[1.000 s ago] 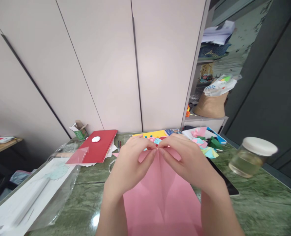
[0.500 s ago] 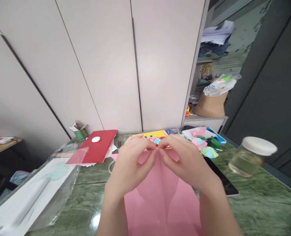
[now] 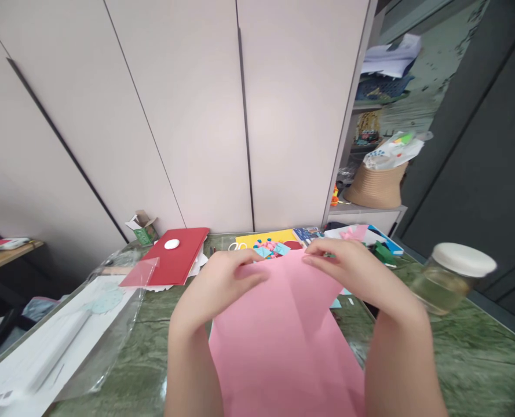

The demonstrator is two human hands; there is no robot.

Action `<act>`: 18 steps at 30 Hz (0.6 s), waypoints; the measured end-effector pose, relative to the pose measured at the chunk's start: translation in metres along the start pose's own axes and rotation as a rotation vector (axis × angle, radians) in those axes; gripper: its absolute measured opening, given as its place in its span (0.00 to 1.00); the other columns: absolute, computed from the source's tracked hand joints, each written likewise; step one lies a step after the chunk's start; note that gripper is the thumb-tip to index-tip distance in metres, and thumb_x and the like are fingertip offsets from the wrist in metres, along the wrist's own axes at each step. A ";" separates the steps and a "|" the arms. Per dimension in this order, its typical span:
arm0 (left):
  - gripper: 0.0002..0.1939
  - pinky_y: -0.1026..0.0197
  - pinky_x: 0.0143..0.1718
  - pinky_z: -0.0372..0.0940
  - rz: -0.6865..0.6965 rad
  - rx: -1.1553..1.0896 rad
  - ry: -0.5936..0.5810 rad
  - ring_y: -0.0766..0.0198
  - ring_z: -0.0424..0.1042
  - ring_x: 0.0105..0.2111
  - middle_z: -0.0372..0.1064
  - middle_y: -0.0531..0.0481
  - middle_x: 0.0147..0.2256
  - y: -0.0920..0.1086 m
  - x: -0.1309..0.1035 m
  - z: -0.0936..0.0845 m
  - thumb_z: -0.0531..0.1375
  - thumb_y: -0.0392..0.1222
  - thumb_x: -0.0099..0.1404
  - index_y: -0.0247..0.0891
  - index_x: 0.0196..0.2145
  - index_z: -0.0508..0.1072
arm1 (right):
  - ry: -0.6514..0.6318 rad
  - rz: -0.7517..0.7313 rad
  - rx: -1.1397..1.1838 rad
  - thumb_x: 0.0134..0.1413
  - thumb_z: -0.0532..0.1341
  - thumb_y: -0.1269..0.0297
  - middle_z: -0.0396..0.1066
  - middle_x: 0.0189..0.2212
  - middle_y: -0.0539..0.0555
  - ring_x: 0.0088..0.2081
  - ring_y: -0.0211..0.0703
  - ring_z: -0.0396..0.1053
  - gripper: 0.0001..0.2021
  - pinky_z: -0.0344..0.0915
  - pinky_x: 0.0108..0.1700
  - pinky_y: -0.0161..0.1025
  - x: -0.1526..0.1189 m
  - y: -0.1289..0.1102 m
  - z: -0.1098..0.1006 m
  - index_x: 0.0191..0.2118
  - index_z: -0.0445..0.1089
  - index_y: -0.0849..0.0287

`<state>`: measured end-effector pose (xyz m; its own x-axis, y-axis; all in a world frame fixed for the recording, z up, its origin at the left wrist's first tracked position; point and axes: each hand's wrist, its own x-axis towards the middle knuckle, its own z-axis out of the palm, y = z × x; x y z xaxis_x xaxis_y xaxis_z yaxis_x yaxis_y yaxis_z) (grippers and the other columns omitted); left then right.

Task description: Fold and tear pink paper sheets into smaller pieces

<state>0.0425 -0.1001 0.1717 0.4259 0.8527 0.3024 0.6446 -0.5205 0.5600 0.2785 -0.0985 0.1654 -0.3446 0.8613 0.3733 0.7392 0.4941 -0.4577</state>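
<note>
Pale cabinet doors (image 3: 187, 116) rise behind a green, stone-patterned worktop (image 3: 470, 359). The pink sheet (image 3: 274, 347), the largest thing at the worktop, spreads between the two forearms, its top edge up at the fingers and its lower part running out of view; a faint crease marks its middle. On the left lies a clear plastic sleeve (image 3: 98, 359) over white paper, and beyond it a red folder (image 3: 176, 269).

The right hand (image 3: 306, 255) is pinched closed on the sheet's top edge, thumb against forefinger. The left hand (image 3: 265, 267) is at the top left of the sheet, its thumb and fingers visibly parted; whether it grips the sheet, I cannot tell.

A white-lidded jar (image 3: 452, 284) stands at the right, partly behind the right forearm. A small green box (image 3: 145, 235) sits at the back left. Smallest, a white round object (image 3: 171, 244) rests on the folder.
</note>
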 end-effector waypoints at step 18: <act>0.14 0.63 0.28 0.60 -0.107 -0.067 0.009 0.63 0.68 0.29 0.71 0.52 0.27 -0.023 0.003 -0.009 0.52 0.48 0.59 0.39 0.25 0.71 | 0.082 0.046 0.058 0.52 0.56 0.63 0.72 0.31 0.52 0.33 0.42 0.69 0.08 0.62 0.33 0.37 0.000 0.013 -0.006 0.28 0.71 0.56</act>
<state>0.0228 -0.0852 0.1667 0.3515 0.9036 0.2447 0.6417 -0.4229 0.6398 0.2913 -0.0931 0.1642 -0.2607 0.8721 0.4141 0.7174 0.4621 -0.5213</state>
